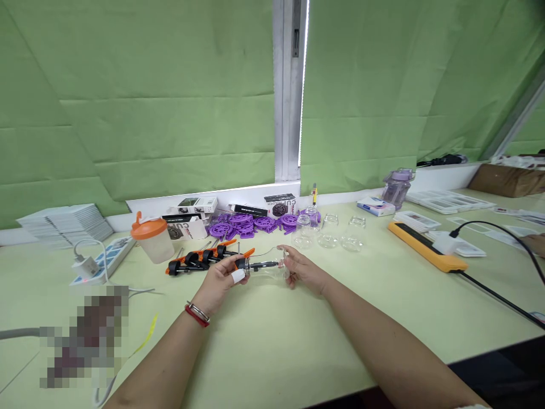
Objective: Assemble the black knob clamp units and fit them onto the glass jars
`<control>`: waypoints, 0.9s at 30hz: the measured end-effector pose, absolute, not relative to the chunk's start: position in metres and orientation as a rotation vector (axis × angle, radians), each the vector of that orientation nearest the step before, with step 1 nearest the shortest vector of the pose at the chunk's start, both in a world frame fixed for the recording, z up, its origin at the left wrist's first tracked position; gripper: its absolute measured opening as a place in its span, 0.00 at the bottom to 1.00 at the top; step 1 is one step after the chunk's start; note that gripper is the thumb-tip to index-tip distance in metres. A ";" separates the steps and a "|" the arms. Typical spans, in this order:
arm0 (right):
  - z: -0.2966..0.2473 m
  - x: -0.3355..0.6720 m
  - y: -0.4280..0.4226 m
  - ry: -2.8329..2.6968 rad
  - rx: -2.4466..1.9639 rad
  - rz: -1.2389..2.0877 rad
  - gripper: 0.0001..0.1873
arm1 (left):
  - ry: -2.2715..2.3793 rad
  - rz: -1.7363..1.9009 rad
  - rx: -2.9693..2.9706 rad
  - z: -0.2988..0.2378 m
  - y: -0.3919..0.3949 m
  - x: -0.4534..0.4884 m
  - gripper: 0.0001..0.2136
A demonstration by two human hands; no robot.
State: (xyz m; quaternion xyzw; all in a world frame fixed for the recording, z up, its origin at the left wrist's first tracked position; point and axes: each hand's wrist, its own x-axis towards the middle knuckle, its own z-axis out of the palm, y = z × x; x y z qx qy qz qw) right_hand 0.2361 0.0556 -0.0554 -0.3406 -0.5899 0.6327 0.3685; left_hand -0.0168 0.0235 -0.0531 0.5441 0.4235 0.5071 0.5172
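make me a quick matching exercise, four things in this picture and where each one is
1. purple parts
2. clear glass vessel
3. orange-lidded cup
4. purple-tinted bottle

A. held between left hand and right hand
B. behind the orange-yellow power strip
C. heaped before the printed boxes
D. just right of the white power strip

Pairs: 1-C; 2-A; 3-D; 4-B

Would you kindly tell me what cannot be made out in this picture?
In the head view:
Glass bottle: right end partly covered by the right hand.
Black piece at its neck: partly covered by the left hand.
Co-worker's hand: cut off by the right edge.
Lower-left item: hidden by pixelation.
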 end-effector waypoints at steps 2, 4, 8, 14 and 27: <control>-0.055 0.236 0.055 -1.532 -0.892 1.619 0.32 | 1.014 1.223 1.306 -0.052 0.023 -0.016 0.22; -0.054 0.235 0.054 -1.553 -0.904 1.605 0.31 | 1.013 1.225 1.312 -0.051 0.023 -0.016 0.22; -0.053 0.233 0.054 -1.573 -0.922 1.601 0.30 | 1.025 1.236 1.313 -0.047 0.022 -0.015 0.22; -0.048 0.232 0.051 -1.543 -0.985 1.623 0.30 | 1.051 1.250 1.304 -0.046 0.021 -0.013 0.22; -0.053 0.234 0.052 -1.609 -1.017 1.597 0.31 | 1.109 1.240 1.338 -0.042 0.019 -0.010 0.22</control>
